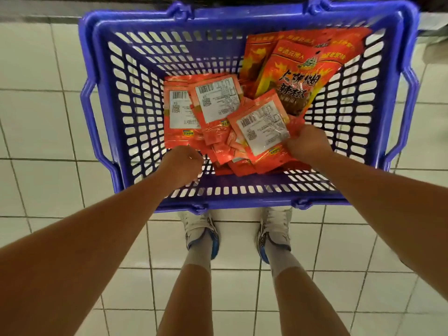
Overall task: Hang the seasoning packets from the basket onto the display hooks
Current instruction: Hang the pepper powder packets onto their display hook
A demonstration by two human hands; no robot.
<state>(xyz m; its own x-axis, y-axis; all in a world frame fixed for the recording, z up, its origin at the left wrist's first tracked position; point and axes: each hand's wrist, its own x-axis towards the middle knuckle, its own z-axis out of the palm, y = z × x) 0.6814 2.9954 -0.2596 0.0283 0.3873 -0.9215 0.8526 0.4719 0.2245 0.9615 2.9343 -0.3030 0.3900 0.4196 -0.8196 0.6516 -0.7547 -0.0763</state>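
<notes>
A blue plastic basket [135, 98] stands on the tiled floor in front of my feet. Several small red seasoning packets [213, 103] lie in it with their white label backs up, and larger red packets [298, 69] lean against its far right wall. My right hand [306, 144] is inside the basket and grips the lower right edge of a small packet [261, 127], lifting it off the pile. Fingers curled, my left hand [181, 163] hangs at the pile's near left edge; its fingertips are hidden, so any hold on a packet is unclear. No display hooks are in view.
White floor tiles [43, 122] surround the basket. My two feet in white shoes [201, 229] stand just behind its near rim. A dark shelf base [48, 10] runs along the top of the view. The basket's handles are folded down on both sides.
</notes>
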